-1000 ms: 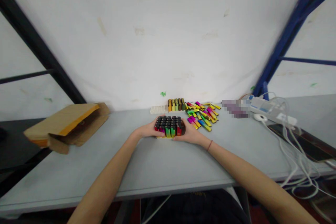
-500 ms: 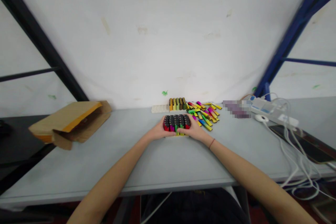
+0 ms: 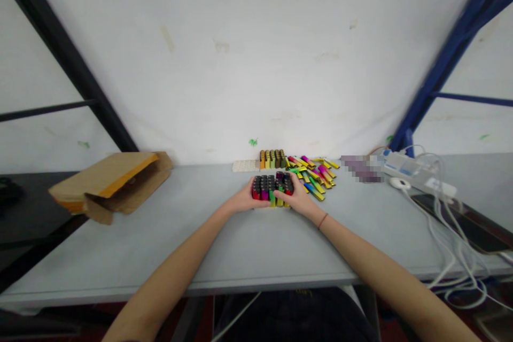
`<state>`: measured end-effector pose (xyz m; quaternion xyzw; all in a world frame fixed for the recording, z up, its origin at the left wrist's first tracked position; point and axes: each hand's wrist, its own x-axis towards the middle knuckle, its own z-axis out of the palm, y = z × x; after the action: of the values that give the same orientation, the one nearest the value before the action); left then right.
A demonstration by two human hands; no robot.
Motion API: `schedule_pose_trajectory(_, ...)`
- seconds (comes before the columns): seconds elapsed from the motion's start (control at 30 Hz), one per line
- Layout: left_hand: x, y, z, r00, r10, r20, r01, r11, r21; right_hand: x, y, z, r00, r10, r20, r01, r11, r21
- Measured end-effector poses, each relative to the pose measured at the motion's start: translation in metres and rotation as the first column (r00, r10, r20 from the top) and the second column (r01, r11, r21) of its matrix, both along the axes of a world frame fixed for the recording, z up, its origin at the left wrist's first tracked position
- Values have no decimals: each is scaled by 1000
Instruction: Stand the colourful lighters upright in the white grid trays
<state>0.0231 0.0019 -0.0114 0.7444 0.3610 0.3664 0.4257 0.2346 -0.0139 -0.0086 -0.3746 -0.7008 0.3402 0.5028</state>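
A block of colourful lighters [image 3: 264, 187] with black tops stands upright in tight rows near the middle of the desk. My left hand [image 3: 245, 197] is wrapped round the block's left side, thumb along the front. Round the right side closes my right hand [image 3: 296, 196], its thumb across the front. At the back right of the block, a few lighters [image 3: 282, 176] stick up above the others. Just beyond my right hand lies a loose heap of shiny multicoloured lighters [image 3: 315, 181]. Behind the block, upright lighters [image 3: 272, 159] with gold tops stand in rows.
A pale tray with holes [image 3: 245, 165] lies by the wall. To the left is an open cardboard box [image 3: 108, 181]. On the right are a power strip [image 3: 417, 171], tangled white cables [image 3: 452, 224] and a dark phone-like slab [image 3: 465, 224].
Some lighters at the back right of the block now stand higher than the rest. Both hands keep their places round it. The view has shifted slightly.
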Motion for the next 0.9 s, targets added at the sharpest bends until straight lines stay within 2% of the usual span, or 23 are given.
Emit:
schedule_pose_trajectory(0.23,0,0,0,1000,4,-13,-4,1000,-6,-1,4,-7,1000,6,25,-6,1000,-24)
schedule_pose_trajectory(0.4,1,0,0,1000,-8,3,8,1000,-29,-5,5,-9,998,-29,-48,27,999,-32)
schedule_pose_trajectory(0.6,4,-4,1,999,9,34,-7,997,-72,-14,5,-8,967,-193,-166,203,978,43)
schedule_pose_trajectory(0.77,8,-2,-1,999,16,35,-13,998,-65,-20,3,-6,925,-305,-227,336,935,110)
schedule_pose_trajectory(0.9,12,3,-3,999,26,29,-25,999,-49,-22,9,-1,876,-352,-331,408,905,119)
